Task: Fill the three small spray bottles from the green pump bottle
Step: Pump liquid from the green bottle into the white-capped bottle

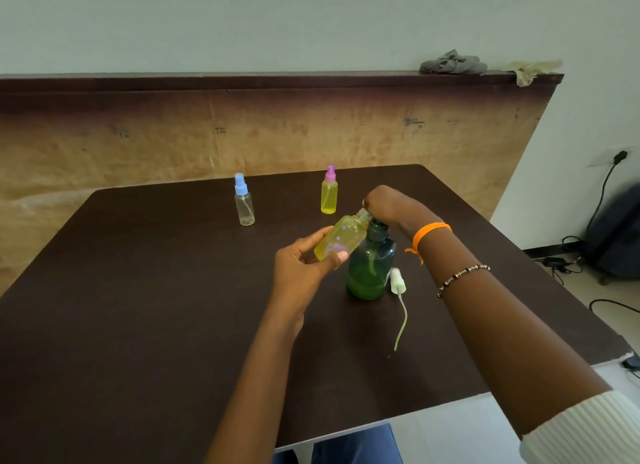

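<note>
The left hand [304,266] grips an uncapped small spray bottle [341,236], tilted, its neck at the spout of the green pump bottle [370,266]. The right hand [388,205] presses down on the pump head, fingers curled over it. At the pump bottle's 3 o'clock lies a white sprayer cap [397,283] with its tube. On the dark surface [138,290], toward 12 o'clock, stands the pink-capped bottle [329,195], filled yellow; toward 10 o'clock, the blue-capped bottle [244,202], clear.

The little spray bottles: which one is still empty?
The blue-capped spray bottle standing far left looks clear and empty; the pink-capped one and the held one show yellow liquid.
</note>
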`<action>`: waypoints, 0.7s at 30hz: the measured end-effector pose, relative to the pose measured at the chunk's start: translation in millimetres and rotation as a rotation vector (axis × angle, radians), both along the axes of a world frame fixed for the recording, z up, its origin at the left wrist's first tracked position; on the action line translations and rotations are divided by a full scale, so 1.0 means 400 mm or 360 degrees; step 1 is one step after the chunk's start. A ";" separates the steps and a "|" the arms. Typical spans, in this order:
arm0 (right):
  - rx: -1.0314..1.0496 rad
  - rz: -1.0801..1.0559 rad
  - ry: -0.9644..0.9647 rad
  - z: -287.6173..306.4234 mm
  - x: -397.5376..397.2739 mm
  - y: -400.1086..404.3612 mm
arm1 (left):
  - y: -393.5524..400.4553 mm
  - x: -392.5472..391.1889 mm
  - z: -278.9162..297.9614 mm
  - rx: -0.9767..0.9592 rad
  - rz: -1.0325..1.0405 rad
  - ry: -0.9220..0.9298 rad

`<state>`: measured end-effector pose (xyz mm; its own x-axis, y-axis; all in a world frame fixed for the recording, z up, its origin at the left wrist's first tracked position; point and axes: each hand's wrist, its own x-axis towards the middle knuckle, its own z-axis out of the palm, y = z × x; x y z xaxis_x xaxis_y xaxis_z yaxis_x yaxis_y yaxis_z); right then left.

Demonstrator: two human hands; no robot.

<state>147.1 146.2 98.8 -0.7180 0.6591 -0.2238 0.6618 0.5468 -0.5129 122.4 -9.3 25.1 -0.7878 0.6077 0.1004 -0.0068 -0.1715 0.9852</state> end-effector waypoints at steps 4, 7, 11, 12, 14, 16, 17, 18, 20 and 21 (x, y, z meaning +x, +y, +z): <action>-0.0144 -0.0065 0.0095 -0.002 -0.003 0.004 | -0.001 -0.005 -0.001 -0.0025 -0.0001 0.0003; -0.0205 -0.0056 0.0101 0.014 0.000 0.001 | -0.002 -0.004 0.002 -0.0026 -0.0001 0.0018; -0.0147 -0.0026 0.0080 0.008 0.003 0.001 | 0.000 -0.004 0.002 -0.0020 0.0012 0.0031; -0.0100 -0.0021 0.0064 0.003 0.001 0.003 | 0.001 -0.002 0.000 -0.0023 0.0016 0.0030; -0.0062 -0.0026 0.0044 -0.007 0.001 0.009 | 0.003 -0.001 -0.004 -0.0013 0.0017 0.0019; -0.0042 -0.0013 0.0004 -0.002 0.003 0.006 | 0.005 -0.002 -0.005 0.0003 0.0010 0.0013; -0.0097 -0.0040 0.0011 -0.001 0.002 0.005 | 0.005 -0.004 -0.006 0.0002 0.0009 0.0010; -0.0121 -0.0033 0.0070 -0.003 -0.001 0.010 | 0.005 -0.005 -0.005 0.0003 0.0010 0.0005; -0.0284 -0.0050 0.0127 0.004 -0.008 0.009 | 0.002 -0.006 -0.001 0.0001 0.0007 0.0007; -0.0337 -0.0049 0.0175 0.008 -0.003 0.008 | 0.002 -0.006 0.000 -0.0003 0.0002 0.0022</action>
